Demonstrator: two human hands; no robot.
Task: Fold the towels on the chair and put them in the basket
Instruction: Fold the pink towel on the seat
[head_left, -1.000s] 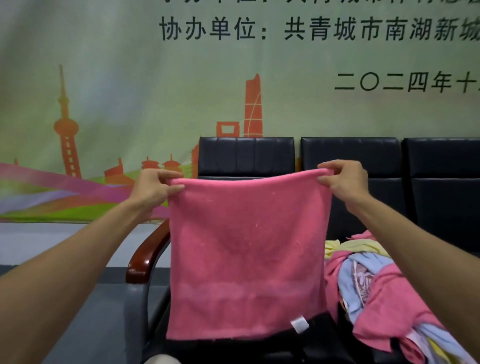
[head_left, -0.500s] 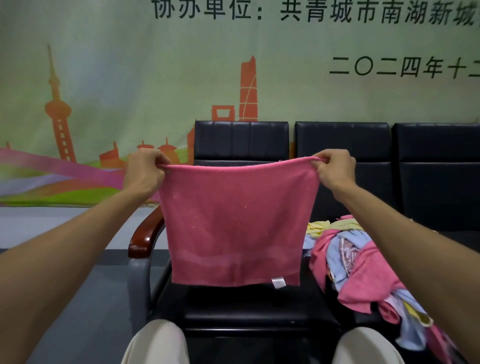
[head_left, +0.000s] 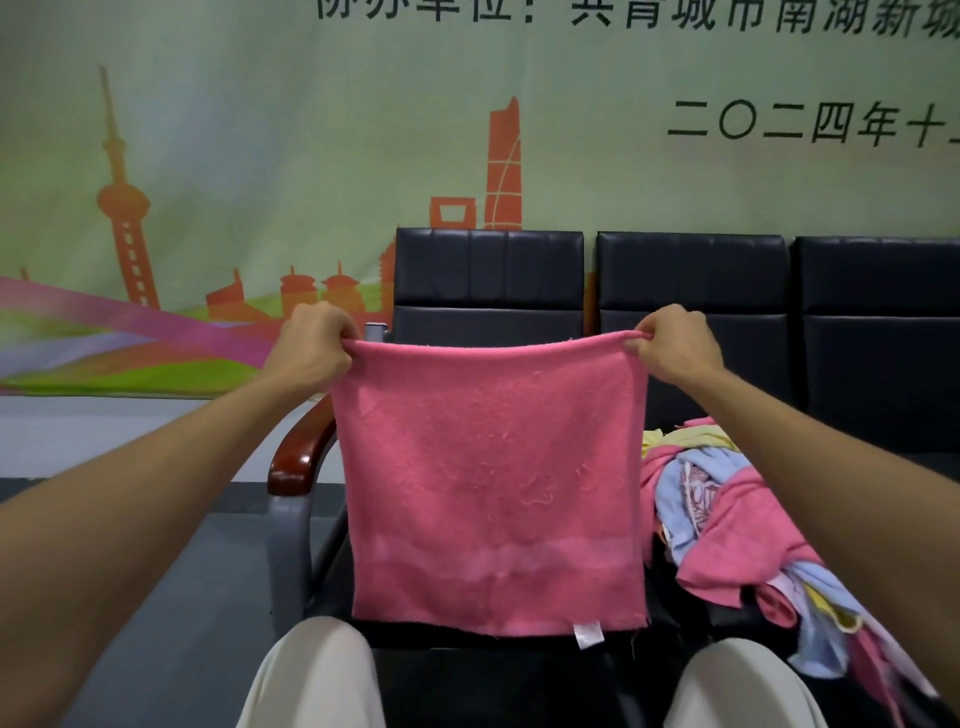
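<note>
To fold the pink towel (head_left: 493, 478) cleanly, bring its top corners together with edges matched, since the left hand (head_left: 311, 345) and right hand (head_left: 675, 345) each pinch one corner in curled fingers, hanging it flat over the chair (head_left: 488, 275) beside the heap of towels (head_left: 727, 519).

Hands (head_left: 311, 347) (head_left: 676, 344) pinch pink towel (head_left: 493, 483) (hanging flat).
</note>
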